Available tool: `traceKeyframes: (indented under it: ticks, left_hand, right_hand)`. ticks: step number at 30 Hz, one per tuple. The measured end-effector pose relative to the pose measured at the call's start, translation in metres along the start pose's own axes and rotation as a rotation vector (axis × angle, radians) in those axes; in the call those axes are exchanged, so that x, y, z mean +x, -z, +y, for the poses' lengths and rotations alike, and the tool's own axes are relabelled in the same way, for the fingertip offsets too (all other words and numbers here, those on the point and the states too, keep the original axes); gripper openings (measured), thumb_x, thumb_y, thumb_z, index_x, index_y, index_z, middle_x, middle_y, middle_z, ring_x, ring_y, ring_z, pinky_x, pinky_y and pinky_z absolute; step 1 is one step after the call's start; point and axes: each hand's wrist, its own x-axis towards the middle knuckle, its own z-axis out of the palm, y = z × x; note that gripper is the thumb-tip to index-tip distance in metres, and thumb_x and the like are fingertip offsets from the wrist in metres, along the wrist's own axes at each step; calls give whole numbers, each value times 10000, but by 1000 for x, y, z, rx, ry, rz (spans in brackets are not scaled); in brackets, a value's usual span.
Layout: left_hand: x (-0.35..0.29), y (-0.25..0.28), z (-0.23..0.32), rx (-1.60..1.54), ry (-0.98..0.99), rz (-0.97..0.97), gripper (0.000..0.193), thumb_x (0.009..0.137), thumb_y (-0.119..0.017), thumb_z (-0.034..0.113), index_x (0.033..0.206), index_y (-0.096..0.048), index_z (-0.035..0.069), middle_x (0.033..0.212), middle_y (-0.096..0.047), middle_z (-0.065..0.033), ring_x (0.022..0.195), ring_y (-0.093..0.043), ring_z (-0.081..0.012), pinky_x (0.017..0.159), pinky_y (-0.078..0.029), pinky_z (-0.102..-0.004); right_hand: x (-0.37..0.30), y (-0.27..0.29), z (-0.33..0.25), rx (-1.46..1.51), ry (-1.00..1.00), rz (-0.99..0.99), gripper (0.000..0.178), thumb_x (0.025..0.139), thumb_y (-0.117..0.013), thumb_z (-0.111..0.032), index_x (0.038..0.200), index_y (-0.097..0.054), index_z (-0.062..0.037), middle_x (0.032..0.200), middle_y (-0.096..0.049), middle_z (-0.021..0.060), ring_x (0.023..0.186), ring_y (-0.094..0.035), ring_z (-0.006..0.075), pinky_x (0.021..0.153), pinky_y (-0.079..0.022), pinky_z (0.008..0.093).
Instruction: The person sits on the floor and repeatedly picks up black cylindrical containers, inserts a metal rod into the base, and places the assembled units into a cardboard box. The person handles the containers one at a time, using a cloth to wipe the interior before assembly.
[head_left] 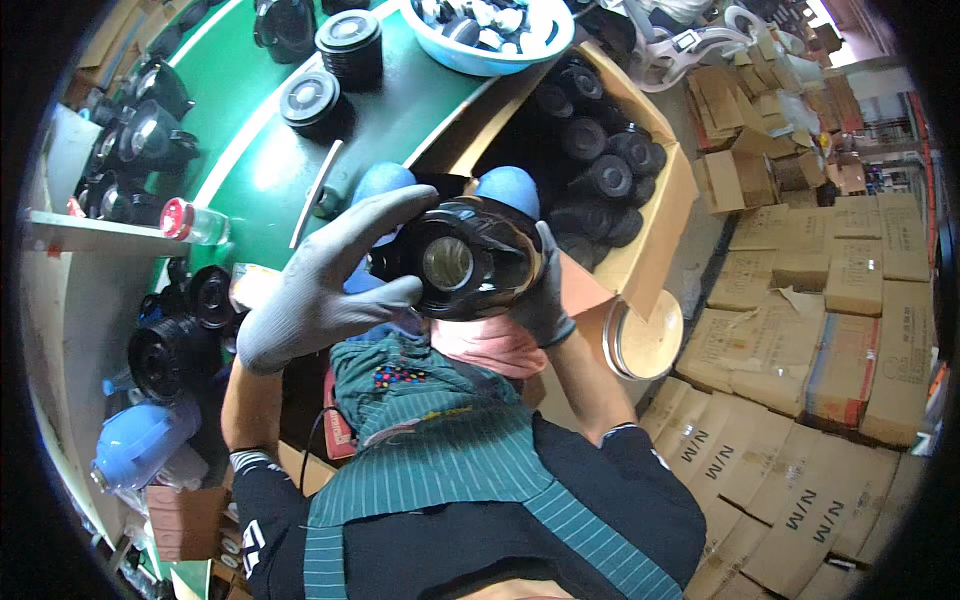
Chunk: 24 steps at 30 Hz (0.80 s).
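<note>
A glossy black rounded housing [490,262], with a round pale opening in its face, is held up before my chest. My left hand [310,285], in a grey glove, has its thumb and forefinger spread around the left side of the housing, fingertips on it. Around its right edge wraps my right hand [547,300], also gloved and partly hidden behind the piece. Two blue rounded shapes, a left one [384,182] and a right one [508,187], show just beyond the housing. Pink cloth [490,347] lies under it, against my green striped apron [430,460].
Black round parts fill an open carton [675,205] at the right. On the green table [250,165] stand stacked black discs [349,45] and a light-blue basin [490,62] of small parts. A red-lidded jar [207,224] lies left. Cartons [770,470] cover the right floor beside a round stool [650,335].
</note>
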Motion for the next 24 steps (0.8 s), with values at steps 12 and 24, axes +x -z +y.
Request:
traceKeyframes:
  ticks: [12,24]
  left_hand:
    - [-6,-24,-14,45,-123,141,754,909,-847,137,1570,-510,5,1515,-571,-195,1400,-589,-295,1197,-453,-418]
    - [-7,-61,-16,806,-419,587,593,727,-911,574,1055,-761,104,1037,-712,-71,1158,-643,-366,1107,-487,-634]
  right_hand:
    - [-9,23,7,-903,234,115,517,1193,-338,-373,1538,-499,-22,1484,-632,176,1371,-617,290,1235,-457,457]
    - [-11,-41,47,-890,496,310,656,884,-861,-112,1447,-543,-4,1421,-655,163,1231,-697,275,1080,-570,427]
